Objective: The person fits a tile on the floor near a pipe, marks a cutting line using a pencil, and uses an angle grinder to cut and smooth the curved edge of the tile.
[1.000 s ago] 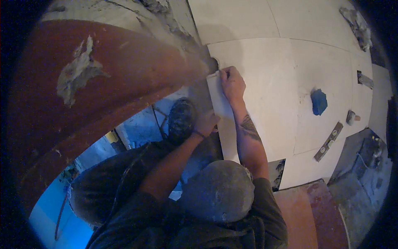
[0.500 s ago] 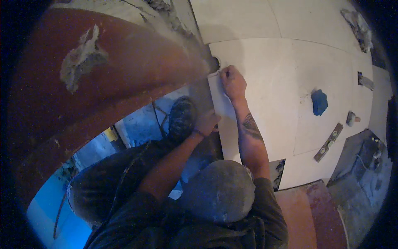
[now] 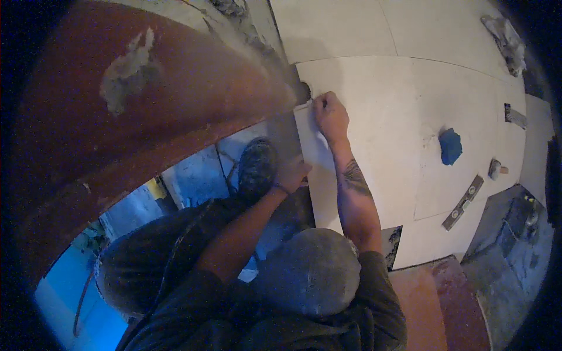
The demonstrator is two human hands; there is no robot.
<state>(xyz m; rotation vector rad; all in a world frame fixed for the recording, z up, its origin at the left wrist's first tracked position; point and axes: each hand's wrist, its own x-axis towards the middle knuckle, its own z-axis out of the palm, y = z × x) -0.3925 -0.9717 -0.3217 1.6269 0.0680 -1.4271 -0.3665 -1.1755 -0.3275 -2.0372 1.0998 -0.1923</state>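
Note:
A narrow pale tile strip (image 3: 318,175) lies along the left edge of the large pale floor tiles (image 3: 386,134). My right hand (image 3: 332,120) is closed at the strip's far end, beside a dark round cutout (image 3: 305,91). Whatever its curled fingers hold is hidden. Lower down, my left hand (image 3: 291,176) is closed at the strip's left edge, fingertips touching it; the underside of its grip is not visible. A dusty dark shoe (image 3: 257,164) is just left of that hand.
A big reddish-brown curved surface (image 3: 170,76) fills the upper left. On the tiles rest a blue cloth-like lump (image 3: 450,146), a spirit level (image 3: 463,202), a mallet (image 3: 497,169) and a crumpled bag (image 3: 504,44). A dark gap (image 3: 391,245) lies right of my knee.
The view has shifted slightly, so the reddish-brown surface sits a little differently. Both hands keep nearly the same places and closed shapes.

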